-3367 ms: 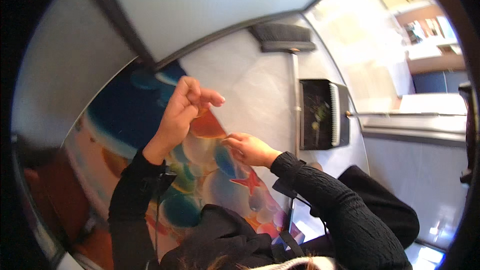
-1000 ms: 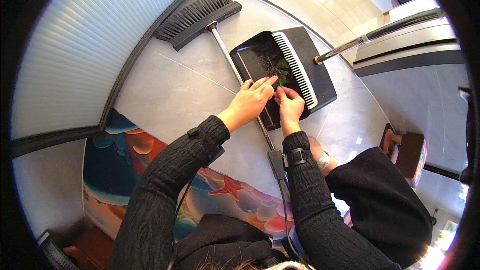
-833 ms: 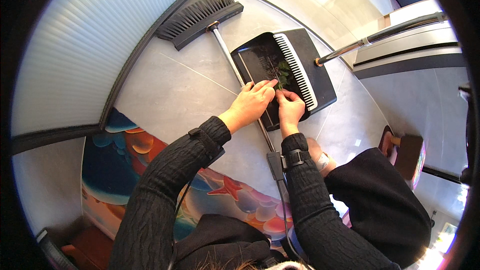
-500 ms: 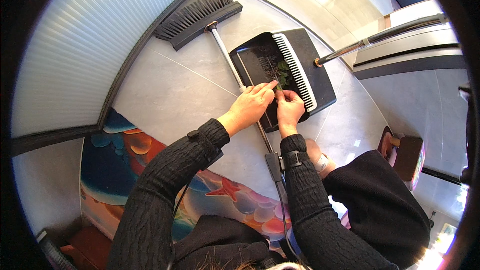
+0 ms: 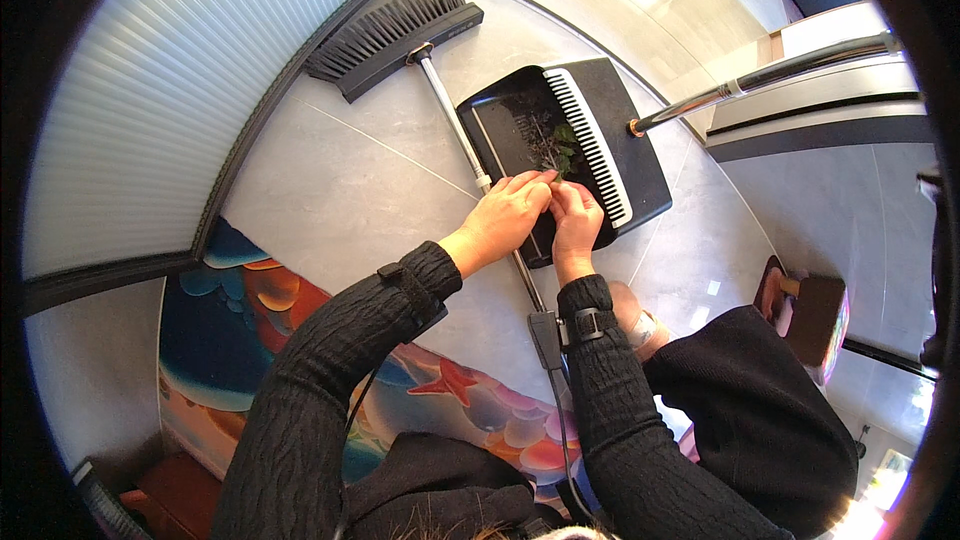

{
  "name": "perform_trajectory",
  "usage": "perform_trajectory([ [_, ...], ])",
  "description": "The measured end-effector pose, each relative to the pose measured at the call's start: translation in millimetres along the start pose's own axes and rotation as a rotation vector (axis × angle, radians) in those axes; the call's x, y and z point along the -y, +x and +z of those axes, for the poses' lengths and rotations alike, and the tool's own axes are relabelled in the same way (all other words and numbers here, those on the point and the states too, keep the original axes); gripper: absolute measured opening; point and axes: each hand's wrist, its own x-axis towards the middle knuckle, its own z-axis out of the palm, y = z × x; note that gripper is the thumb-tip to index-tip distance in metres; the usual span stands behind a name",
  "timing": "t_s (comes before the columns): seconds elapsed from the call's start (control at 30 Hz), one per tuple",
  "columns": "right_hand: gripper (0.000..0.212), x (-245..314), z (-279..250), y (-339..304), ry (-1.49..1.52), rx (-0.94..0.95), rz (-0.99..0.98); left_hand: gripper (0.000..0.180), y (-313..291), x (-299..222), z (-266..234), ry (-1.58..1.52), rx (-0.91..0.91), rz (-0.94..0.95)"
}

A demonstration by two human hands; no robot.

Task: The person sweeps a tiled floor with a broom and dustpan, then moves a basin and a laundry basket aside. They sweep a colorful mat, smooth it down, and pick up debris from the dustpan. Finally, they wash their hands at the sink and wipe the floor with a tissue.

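Observation:
My left hand and my right hand meet over the near part of a black dustpan. The fingers of both are pinched together, tips touching or almost so. A leafy green sprig with thin dark twigs reaches into the pan from my right fingertips. What the left fingers pinch is hidden behind them. Fine dark debris lies in the pan. Along the pan's right side runs a white comb-like strip. The metal broom handle passes beneath my left hand.
A black-bristled broom head lies on the grey tiles at the far left, near a ribbed glass panel. The dustpan's metal handle slants to the upper right. A colourful sea-patterned mat lies below. A small brown stool is at right.
My right fingertips have drawn closer to my left ones, and the two hands now meet. The dustpan and broom have stayed almost in place.

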Motion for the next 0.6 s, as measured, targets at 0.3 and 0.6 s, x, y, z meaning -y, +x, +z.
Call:
perform_trajectory([
  [0.3, 0.034, -3, 3, 0, 0.325, 0.086, 0.155, 0.019, 2, 8, -3, 0.030, -0.043, 0.038],
  [0.6, 0.029, -4, 2, 3, 0.340, 0.099, 0.206, 0.022, -1, 10, -6, 0.023, -0.016, 0.075],
])
